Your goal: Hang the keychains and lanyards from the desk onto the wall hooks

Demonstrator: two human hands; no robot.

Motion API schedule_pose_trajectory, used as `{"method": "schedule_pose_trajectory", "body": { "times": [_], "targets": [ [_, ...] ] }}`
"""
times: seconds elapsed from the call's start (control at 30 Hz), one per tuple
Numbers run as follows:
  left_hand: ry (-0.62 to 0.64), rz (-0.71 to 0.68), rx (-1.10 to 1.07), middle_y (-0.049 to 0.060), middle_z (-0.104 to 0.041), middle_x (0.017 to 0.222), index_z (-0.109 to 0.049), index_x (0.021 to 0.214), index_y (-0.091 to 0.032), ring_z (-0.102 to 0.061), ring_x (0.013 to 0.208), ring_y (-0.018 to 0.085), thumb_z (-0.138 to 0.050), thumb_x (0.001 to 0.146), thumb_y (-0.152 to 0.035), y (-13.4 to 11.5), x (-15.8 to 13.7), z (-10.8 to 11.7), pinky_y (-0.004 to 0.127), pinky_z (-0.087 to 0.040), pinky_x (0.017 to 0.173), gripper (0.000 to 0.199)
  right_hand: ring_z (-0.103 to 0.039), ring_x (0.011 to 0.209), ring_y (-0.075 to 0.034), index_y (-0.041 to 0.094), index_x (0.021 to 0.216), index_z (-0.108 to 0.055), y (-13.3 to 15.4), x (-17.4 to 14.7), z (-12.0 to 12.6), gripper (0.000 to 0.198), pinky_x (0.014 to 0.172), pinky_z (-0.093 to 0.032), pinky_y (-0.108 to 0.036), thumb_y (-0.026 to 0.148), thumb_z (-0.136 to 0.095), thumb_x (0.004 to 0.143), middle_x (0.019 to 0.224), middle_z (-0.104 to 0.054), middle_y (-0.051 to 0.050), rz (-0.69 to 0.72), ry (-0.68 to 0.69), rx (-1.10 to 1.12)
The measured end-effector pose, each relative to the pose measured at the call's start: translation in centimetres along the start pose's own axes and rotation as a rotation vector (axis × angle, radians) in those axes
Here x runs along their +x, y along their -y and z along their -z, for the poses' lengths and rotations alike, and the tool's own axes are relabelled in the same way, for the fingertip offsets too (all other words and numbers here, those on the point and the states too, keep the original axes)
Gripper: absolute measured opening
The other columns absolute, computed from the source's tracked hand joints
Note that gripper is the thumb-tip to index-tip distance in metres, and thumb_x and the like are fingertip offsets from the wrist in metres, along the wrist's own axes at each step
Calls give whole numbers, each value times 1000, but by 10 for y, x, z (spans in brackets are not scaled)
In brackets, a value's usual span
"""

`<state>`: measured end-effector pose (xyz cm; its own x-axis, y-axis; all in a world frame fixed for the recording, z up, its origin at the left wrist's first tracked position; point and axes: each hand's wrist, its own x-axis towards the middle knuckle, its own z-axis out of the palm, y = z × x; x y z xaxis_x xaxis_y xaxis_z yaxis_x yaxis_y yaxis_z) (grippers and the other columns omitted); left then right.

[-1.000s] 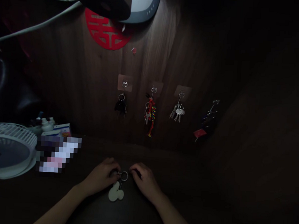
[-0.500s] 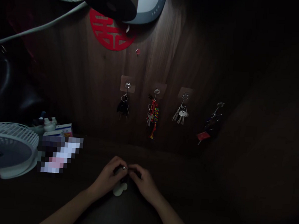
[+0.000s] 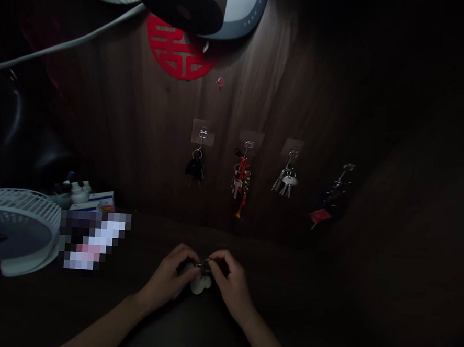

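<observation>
Low in the head view, my left hand point(image 3: 174, 273) and my right hand point(image 3: 231, 279) face each other above the dark surface. Between their fingertips is a metal key ring point(image 3: 206, 265), pinched by both hands, one at each side. Just below the ring hangs or lies a pale, rounded tag point(image 3: 200, 284) with several lobes; the dim light hides how it is joined. Small metal parts show at my left fingertips, too dark to make out.
Bunches of keys hang on wall hooks ahead: black keys point(image 3: 195, 168), keys with a red braided cord point(image 3: 241, 182), silver keys point(image 3: 287, 181) and a dark bunch with a red tag point(image 3: 320, 216). At left stand a white fan point(image 3: 20, 228) and small boxes point(image 3: 101, 201).
My right hand has moved slightly right, and the ring now shows between both hands. The pale tag has shifted up and right. The whole view has moved a little.
</observation>
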<state>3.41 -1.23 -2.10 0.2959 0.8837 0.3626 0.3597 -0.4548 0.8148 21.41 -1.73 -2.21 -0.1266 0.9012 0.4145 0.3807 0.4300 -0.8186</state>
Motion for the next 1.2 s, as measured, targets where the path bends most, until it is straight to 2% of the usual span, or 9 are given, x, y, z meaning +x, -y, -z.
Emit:
{"method": "schedule_pose_trajectory", "body": {
  "times": [0.17,0.23,0.33,0.5,0.63,0.77,1.03,1.2],
  "targets": [
    [14,-89,-5,4,-62,90,-61,88,-22,-59,86,18,-54,85,-28,-1,-3,0,30,-47,80,9,-61,77,-16,23,87,-64,5,-6,2,11,70,-48,-27,22,-53,87,81,-64,-3,237,25,-83],
    [15,-109,-3,3,-64,87,-62,86,-23,-59,83,18,-53,86,-30,-1,-5,-1,29,-48,77,11,-62,78,-16,23,91,-65,6,-8,2,12,70,-49,-28,22,-53,88,82,-65,-3,280,50,-100],
    [-10,-64,-11,3,-65,81,-63,80,-23,-61,78,18,-55,84,-33,-5,-7,-2,29,-49,73,14,-62,78,-16,24,92,-65,7,-9,1,12,70,-51,-29,22,-53,88,83,-65,-4,298,42,-91],
    [-96,123,-128,1,-69,76,-65,76,-23,-63,74,18,-58,79,-40,-11,-5,-1,28,-50,69,18,-63,79,-17,24,90,-63,8,-8,0,10,71,-50,-29,28,-54,87,84,-66,-4,220,-24,-49],
    [-141,218,-230,0,-68,71,-64,73,-22,-62,71,19,-59,77,-44,-11,-2,1,27,-49,66,23,-62,76,-16,22,84,-62,10,-5,-2,9,71,-48,-26,27,-55,86,80,-65,-2,143,30,-14],
    [-119,251,-272,0,-67,71,-64,72,-21,-61,71,18,-60,76,-44,-10,-1,1,27,-49,66,24,-59,73,-14,21,78,-61,11,-4,-4,12,69,-46,-24,26,-54,86,77,-62,-1,128,62,22],
    [-33,257,-299,0,-68,76,-68,80,-22,-60,74,19,-59,76,-42,-18,1,3,27,-48,70,22,-57,69,-14,19,74,-59,10,-4,-3,15,65,-43,-23,29,-53,84,71,-61,1,-39,5,85],
    [-12,282,-326,-1,-66,71,-67,74,-21,-59,72,17,-61,75,-41,-24,4,5,25,-47,67,22,-56,69,-14,19,74,-59,8,-5,-3,18,65,-42,-22,33,-53,83,70,-61,1,-71,-29,137]
  ]
}}
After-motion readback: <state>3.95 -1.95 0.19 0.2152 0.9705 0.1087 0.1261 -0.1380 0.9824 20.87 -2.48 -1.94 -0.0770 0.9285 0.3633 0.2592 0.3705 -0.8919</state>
